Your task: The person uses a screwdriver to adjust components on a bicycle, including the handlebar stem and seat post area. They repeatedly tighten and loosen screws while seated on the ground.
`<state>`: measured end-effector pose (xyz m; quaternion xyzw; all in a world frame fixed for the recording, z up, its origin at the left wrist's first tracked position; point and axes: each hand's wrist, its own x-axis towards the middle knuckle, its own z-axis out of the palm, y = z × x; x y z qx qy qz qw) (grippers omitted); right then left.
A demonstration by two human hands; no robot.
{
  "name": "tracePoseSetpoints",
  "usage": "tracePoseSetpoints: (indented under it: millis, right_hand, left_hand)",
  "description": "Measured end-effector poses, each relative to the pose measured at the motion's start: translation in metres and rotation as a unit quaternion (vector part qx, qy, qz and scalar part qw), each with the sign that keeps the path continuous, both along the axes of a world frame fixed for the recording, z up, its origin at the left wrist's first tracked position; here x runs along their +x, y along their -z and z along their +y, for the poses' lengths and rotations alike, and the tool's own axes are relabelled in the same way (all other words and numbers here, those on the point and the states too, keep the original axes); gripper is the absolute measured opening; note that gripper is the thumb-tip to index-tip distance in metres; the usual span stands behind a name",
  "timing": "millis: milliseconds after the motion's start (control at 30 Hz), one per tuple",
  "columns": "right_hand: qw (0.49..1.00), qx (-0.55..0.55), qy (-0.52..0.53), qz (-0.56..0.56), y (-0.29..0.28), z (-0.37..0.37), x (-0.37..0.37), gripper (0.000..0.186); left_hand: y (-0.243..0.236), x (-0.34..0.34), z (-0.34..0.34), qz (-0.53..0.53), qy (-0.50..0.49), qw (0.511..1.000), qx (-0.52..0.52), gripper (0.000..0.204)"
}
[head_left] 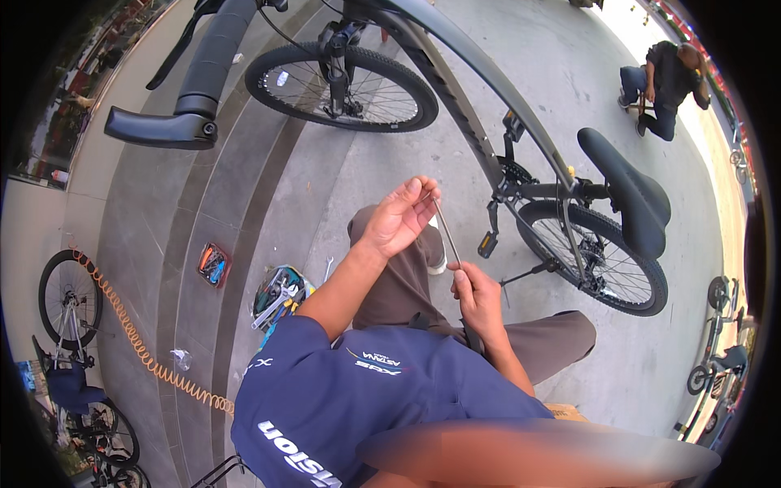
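Between my two hands a thin, straight metal rod (447,232) slants over my lap. At its upper end my left hand (400,218) is closed in a pinch, thumb and fingertips together beside the rod. My right hand (478,301) grips the lower end, with its thumb along the top and the fingers curled underneath. Just beyond my hands stands a dark grey bicycle (476,134), apart from both. The rod's exact kind cannot be made out, and its lower end is hidden inside my right hand.
Left of me, a tool box (278,297) with wrenches and pliers lies beside a small red tray (214,265) of tools. A loose wrench (328,268) lies nearby. A coiled orange hose (130,329) crosses the floor. Another person (671,85) sits at the far right.
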<state>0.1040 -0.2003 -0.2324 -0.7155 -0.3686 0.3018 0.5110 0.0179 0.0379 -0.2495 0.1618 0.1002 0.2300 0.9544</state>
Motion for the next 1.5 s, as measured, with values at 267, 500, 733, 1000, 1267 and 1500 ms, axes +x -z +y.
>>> tracePoseSetpoints:
  millis: [267, 500, 733, 1000, 1267, 1500]
  right_hand:
    - [1.000, -0.023, -0.017, -0.006, -0.010, 0.016, 0.000, 0.024]
    - [0.999, -0.039, -0.022, 0.008, -0.013, 0.023, -0.001, 0.025]
    - [0.985, -0.027, -0.077, 0.151, -0.006, 0.018, 0.008, 0.026]
    - [0.934, 0.038, -0.129, 0.330, -0.005, 0.031, 0.022, 0.037]
    - [0.907, 0.251, -0.195, 0.277, -0.031, 0.072, 0.033, 0.030]
    - [0.923, 0.384, 0.010, 0.035, -0.052, 0.134, 0.051, 0.030]
  left_hand:
    - [-0.001, -0.011, 0.002, -0.018, 0.036, 0.999, 0.013, 0.025]
    - [0.005, -0.017, 0.009, -0.012, 0.035, 0.999, 0.028, 0.026]
    - [-0.001, -0.020, 0.015, 0.029, 0.039, 0.995, 0.090, 0.026]
    - [-0.008, -0.026, 0.034, 0.079, 0.044, 0.986, 0.141, 0.017]
    - [-0.022, -0.022, 0.046, -0.013, 0.001, 1.000, 0.029, 0.009]
    - [-0.045, -0.013, 0.029, -0.018, -0.122, 0.982, 0.141, 0.011]
